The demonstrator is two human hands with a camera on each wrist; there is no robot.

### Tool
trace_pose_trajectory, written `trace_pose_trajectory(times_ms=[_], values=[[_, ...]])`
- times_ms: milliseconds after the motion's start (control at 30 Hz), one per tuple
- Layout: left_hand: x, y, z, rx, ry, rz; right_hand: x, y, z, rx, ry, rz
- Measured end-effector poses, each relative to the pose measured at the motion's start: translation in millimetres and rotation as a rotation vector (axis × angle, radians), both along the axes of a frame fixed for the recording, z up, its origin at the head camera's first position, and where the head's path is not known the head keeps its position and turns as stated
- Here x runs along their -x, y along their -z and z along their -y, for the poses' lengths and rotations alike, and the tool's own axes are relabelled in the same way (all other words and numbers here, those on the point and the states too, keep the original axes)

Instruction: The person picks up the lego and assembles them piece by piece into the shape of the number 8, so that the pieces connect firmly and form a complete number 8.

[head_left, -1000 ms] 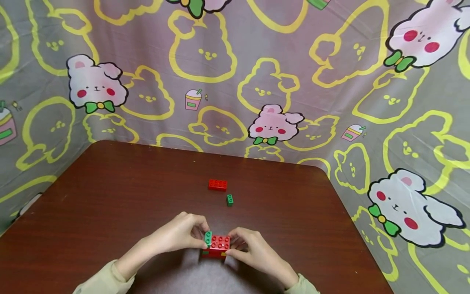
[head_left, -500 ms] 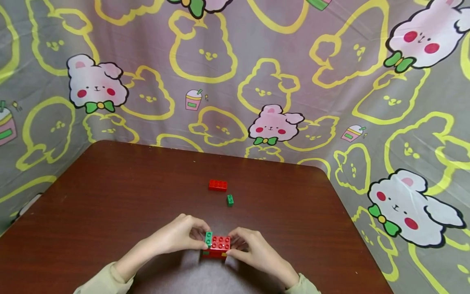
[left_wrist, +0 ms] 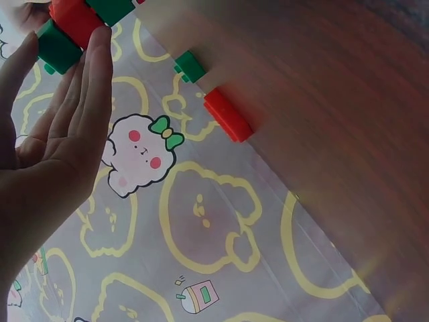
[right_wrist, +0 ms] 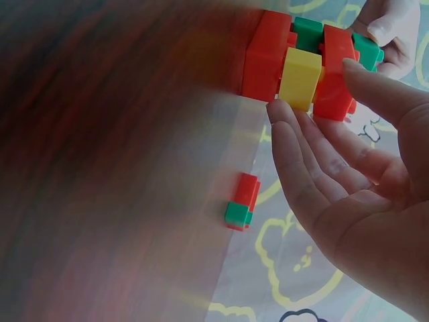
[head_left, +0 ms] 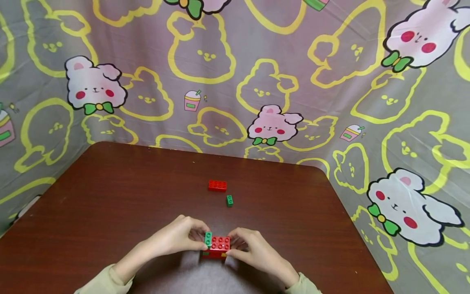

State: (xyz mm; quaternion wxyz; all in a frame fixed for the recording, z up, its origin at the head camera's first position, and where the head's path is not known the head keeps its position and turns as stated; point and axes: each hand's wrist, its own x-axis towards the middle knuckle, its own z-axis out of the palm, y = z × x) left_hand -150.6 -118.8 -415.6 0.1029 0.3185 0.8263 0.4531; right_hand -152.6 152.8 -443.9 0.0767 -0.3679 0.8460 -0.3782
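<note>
Near the front of the table stands a stack of toy building bricks. Its bottom is a red brick [right_wrist: 263, 62], with a yellow brick [right_wrist: 299, 79] and a green brick [right_wrist: 308, 35] in the layer above. Over these lies another red brick [head_left: 220, 243], and a small green two-stud brick [head_left: 208, 238] sits on its left end. My left hand [head_left: 180, 234] pinches that small green brick between thumb and fingers. My right hand [head_left: 255, 248] holds the stack's right end, thumb at the front and fingers behind.
Beyond the stack on the brown table [head_left: 139, 192] lie a loose green two-stud brick [head_left: 229, 201] and, farther back, a loose red brick [head_left: 217, 185]. A grey curtain [head_left: 154, 53] with cartoon rabbits surrounds the table's back and sides.
</note>
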Motion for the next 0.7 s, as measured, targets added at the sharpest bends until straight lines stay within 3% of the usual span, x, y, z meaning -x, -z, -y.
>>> trace_pose_trajectory(times_ms=[700], values=[[0.4,0.7,-0.3,0.002,0.002,-0.009,2.9,-7.4,-1.7,-0.024,-0.044,-0.038]])
